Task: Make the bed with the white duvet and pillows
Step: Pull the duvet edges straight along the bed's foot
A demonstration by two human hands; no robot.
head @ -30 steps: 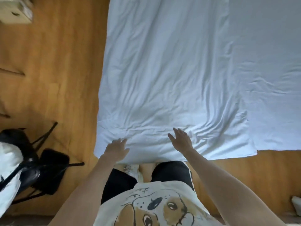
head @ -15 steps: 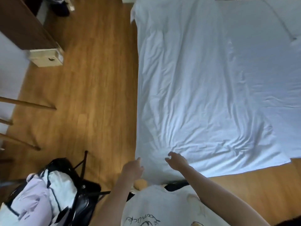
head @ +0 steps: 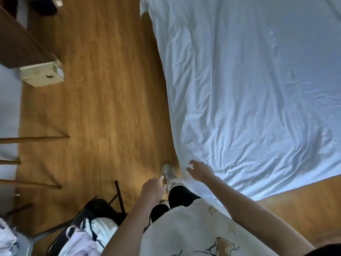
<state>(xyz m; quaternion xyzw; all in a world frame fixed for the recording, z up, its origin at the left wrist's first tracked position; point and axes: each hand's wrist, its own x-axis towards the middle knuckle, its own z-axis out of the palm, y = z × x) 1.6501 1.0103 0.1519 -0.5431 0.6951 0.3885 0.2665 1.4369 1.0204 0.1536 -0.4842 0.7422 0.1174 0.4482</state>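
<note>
Duvet [head: 249, 100] lies wrinkled across bed. We see right hand [head: 200, 170] hover relaxed at its corner, left hand [head: 153, 189] loosely curled, gripping nothing.

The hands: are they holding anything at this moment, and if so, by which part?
Nothing is held. The left hand hangs over the floor with loosely curled fingers, and the right hand hovers open at the corner of the white duvet.
</note>
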